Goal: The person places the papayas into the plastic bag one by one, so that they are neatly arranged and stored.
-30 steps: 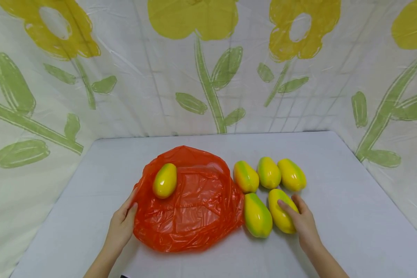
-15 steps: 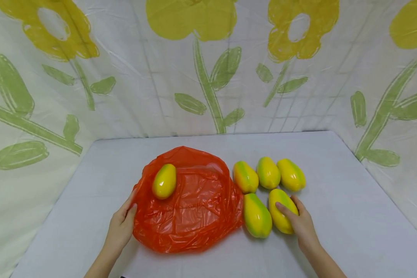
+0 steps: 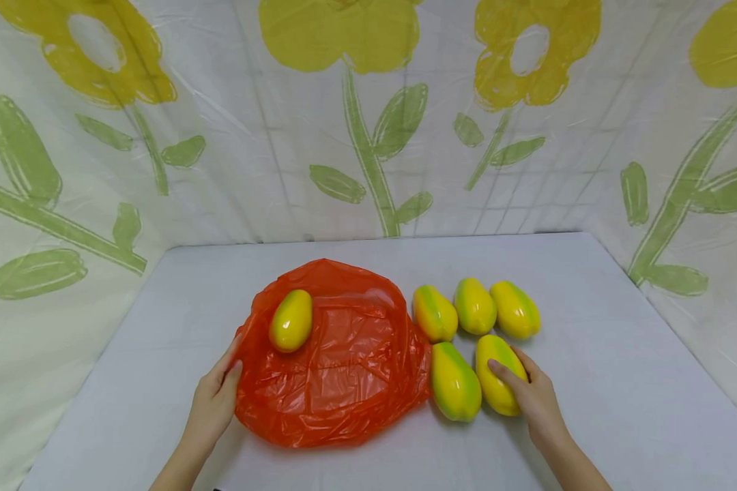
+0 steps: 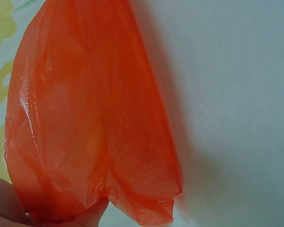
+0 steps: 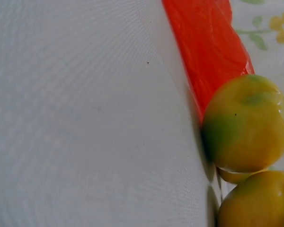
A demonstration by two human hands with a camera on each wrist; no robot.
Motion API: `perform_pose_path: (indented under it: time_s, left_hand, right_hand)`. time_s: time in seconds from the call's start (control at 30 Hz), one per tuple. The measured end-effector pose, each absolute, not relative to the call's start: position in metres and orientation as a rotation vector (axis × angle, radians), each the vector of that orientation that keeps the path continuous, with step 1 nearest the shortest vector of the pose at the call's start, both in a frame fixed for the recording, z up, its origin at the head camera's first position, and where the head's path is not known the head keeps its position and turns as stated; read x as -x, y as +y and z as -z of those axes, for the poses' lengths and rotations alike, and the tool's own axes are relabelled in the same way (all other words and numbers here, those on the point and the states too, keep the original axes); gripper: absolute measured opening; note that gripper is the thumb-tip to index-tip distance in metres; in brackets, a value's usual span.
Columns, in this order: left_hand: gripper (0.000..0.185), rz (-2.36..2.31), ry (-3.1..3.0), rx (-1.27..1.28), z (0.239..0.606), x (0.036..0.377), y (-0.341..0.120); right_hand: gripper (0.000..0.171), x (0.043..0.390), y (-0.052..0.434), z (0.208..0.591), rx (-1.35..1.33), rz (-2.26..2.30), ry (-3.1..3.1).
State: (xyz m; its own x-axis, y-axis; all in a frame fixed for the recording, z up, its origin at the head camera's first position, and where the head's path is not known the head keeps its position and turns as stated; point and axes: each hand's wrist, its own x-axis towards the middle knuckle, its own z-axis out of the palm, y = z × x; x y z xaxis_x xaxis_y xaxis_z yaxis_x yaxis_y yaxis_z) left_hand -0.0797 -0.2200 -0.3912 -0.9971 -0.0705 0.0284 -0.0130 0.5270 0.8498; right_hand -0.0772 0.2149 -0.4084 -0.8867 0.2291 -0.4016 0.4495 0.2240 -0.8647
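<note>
Softly crinkled bag (image 3: 347,382), glossy fruit (image 3: 495,390)

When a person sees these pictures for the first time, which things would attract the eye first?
Probably the open red plastic bag on the white table, its left side held by the left grip, with one glossy yellow fruit inside. Just right of it lie five more fruits, the right grip holding the front right one. Behind, large yellow flowers decorate the backdrop.
</note>
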Motion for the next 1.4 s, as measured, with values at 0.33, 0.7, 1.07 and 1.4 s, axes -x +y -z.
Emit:
perform_pose_path:
  time_s: [0.33, 0.7, 1.07, 1.4]
  left_hand:
    - [0.047, 1.505, -2.705, -0.084, 0.391, 0.080, -0.221]
    - [0.047, 1.519, -2.701, -0.068, 0.392, 0.081, -0.222]
    - [0.048, 1.527, -2.718, -0.075, 0.392, 0.081, -0.223]
    - [0.048, 1.567, -2.731, -0.105, 0.390, 0.082, -0.222]
  right_hand:
    - [0.086, 0.076, 0.217, 0.402, -0.649, 1.747, 2.294]
    - [0.082, 0.075, 0.219, 0.386, -0.607, 1.832, 2.249]
    - [0.079, 0.075, 0.214, 0.370, -0.591, 1.889, 2.214]
    - [0.077, 0.075, 0.208, 0.364, -0.564, 1.863, 2.242]
